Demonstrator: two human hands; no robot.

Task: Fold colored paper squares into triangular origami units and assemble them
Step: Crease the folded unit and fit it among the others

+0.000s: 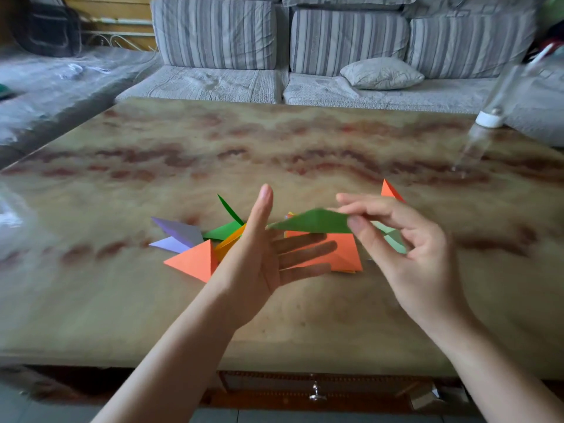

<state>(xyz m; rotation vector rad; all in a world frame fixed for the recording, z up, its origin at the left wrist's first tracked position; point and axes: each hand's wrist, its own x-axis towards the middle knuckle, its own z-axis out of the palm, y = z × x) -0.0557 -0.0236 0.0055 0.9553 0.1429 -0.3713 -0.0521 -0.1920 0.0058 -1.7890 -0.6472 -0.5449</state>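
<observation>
Lots of bare table (pixel 274 141) is seen past the paper pile, right up to the far edge by the sofa (pixel 335 41). The near edge is crossed by both forearms. A blurry bottle (pixel 488 123) is parked near the right edge, well apart from everything else.

The green folded piece (pixel 314 221) is pinched at one end by the right hand (pixel 406 248), thumb against fingertips. It's held in the air above the pile, its free tip just beside the left hand (pixel 265 254). That hand is spread wide, thumb up, nothing gripped. Under it, orange triangles (pixel 193 259), purple pieces (pixel 180 233) and more green are scattered on the marbled top. A pillow (pixel 381 73) is seen on the striped sofa.
</observation>
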